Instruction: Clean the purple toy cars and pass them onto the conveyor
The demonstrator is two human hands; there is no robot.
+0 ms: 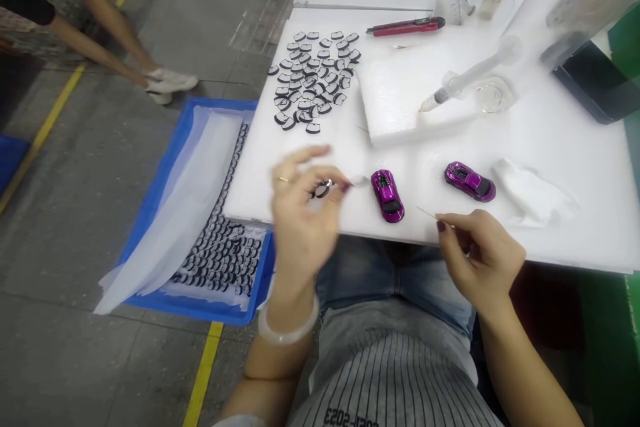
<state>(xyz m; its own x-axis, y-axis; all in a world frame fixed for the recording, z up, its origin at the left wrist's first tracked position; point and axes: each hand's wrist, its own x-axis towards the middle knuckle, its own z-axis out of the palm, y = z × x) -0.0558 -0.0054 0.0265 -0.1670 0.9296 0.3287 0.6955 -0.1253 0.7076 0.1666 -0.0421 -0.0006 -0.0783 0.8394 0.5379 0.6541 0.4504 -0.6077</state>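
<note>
The thumb and forefinger of my left hand (305,213) are pinched together above the table's near edge. A small blurred pale thing shows at their tips, too smeared to name. Through the loop of those fingers a small black-rimmed part (323,189) is visible. Just right of the fingertips lies a purple toy car (387,196). My right hand (483,253) is closed on a thin wooden stick (426,212), its tip pointing left. Beyond that hand a second purple toy car (470,181) sits beside a crumpled white tissue (533,192).
Many small black-rimmed clear parts (313,80) are spread at the left. A foam block (400,97) carries a syringe (440,97). A red cutter knife (406,27) lies behind. Beside the table, a blue tray (185,127) holds rows of similar parts. A person's legs (115,33) show at upper left.
</note>
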